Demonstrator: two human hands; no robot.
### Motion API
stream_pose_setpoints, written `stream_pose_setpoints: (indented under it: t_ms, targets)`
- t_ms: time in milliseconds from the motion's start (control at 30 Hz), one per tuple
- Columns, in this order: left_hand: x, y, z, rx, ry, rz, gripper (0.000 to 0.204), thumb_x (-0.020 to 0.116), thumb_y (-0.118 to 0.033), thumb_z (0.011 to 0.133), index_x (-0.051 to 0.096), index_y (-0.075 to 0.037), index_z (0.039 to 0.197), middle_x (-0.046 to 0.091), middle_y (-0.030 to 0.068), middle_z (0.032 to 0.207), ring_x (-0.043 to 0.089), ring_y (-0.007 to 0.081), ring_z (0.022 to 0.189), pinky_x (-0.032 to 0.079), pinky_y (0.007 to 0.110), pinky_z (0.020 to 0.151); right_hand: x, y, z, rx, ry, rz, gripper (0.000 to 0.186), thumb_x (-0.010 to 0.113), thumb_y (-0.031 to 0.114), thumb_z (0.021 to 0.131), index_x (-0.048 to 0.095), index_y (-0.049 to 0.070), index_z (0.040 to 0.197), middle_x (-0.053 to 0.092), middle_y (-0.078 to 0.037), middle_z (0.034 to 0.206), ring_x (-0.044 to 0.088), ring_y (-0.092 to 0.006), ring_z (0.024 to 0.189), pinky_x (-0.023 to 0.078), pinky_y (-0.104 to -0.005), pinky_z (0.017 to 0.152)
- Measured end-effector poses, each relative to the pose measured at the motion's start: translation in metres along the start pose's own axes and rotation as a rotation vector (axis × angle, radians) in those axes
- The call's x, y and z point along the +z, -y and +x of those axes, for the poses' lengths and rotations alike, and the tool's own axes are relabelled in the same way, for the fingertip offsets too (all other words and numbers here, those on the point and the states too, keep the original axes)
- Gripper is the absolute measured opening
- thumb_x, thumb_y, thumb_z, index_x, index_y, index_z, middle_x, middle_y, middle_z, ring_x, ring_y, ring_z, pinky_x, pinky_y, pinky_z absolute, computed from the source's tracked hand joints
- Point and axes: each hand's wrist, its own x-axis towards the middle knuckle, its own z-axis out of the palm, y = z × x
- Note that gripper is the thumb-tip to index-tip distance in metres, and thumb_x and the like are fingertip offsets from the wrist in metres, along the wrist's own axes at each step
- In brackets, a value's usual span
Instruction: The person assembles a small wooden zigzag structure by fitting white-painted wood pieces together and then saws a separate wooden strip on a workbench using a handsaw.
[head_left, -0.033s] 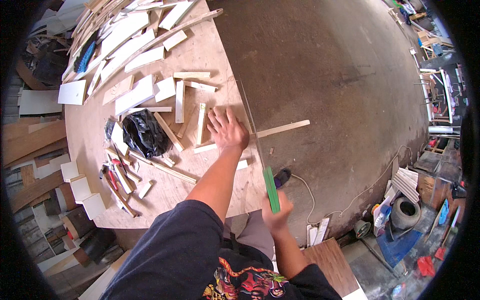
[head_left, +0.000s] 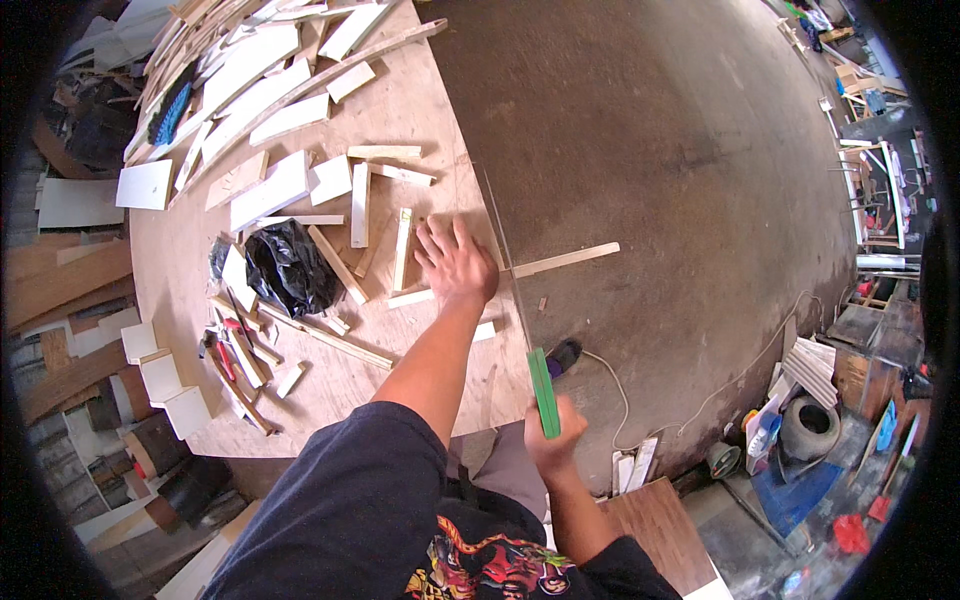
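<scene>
My left hand (head_left: 455, 265) lies flat, fingers spread, on a pale wooden strip (head_left: 565, 260) at the right edge of the plywood table (head_left: 180, 260). The strip's free end sticks out past that edge over the floor. My right hand (head_left: 550, 440) is shut on the green handle of a hand saw (head_left: 543, 392). The saw's thin blade runs up along the table edge and crosses the strip just right of my left hand.
Short wood offcuts (head_left: 358, 205) and white boards (head_left: 270, 190) litter the table around a black plastic bag (head_left: 285, 265). Red-handled tools (head_left: 225, 355) lie near the front left. A pale cable (head_left: 610, 385) trails over the concrete floor (head_left: 650, 130); clutter sits at lower right.
</scene>
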Motion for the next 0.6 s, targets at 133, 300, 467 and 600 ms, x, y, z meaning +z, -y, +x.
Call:
stream_pose_setpoints:
  t_ms: [133,300,467,600]
  targets:
    - [0.003,0.001,0.002,0.015,-0.034,0.020,0.058,0.048,-0.031,0.098,0.034,-0.013,0.152,0.022,0.0245,0.161,0.015,0.0447,0.151,0.021,0.061,0.119,0.025,-0.014,0.025,0.019,0.021,0.019,0.008,0.067,-0.002,0.078,0.061,0.003,0.079,0.057,-0.015,0.063,0.062,-0.0349,0.056,0.048,-0.0412,0.052]
    - [-0.004,-0.001,0.000,-0.010,0.048,0.047,0.060,0.046,-0.032,0.099,0.032,-0.013,0.153,0.021,0.0244,0.162,0.015,0.0447,0.151,0.020,0.060,0.119,0.008,-0.008,0.010,0.031,0.031,0.026,0.009,0.068,0.000,0.078,0.060,0.003,0.078,0.057,-0.016,0.064,0.062,-0.0354,0.056,0.049,-0.0412,0.053]
    - [0.003,0.000,0.000,0.010,0.014,-0.004,0.058,0.043,-0.030,0.100,0.032,-0.011,0.153,0.019,0.0244,0.162,0.011,0.0444,0.152,0.016,0.059,0.121,0.028,-0.007,0.038,0.090,0.014,0.052,0.009,0.068,0.001,0.077,0.059,0.003,0.077,0.058,-0.015,0.064,0.062,-0.0348,0.055,0.048,-0.0421,0.052]
    - [-0.012,-0.004,-0.001,-0.006,0.078,-0.022,0.057,0.040,-0.029,0.101,0.031,-0.010,0.153,0.017,0.0239,0.163,0.008,0.0438,0.153,0.013,0.058,0.122,0.009,-0.011,0.005,0.053,0.032,0.036,0.011,0.069,0.002,0.078,0.058,0.003,0.077,0.059,-0.016,0.065,0.062,-0.0359,0.056,0.048,-0.0425,0.053]
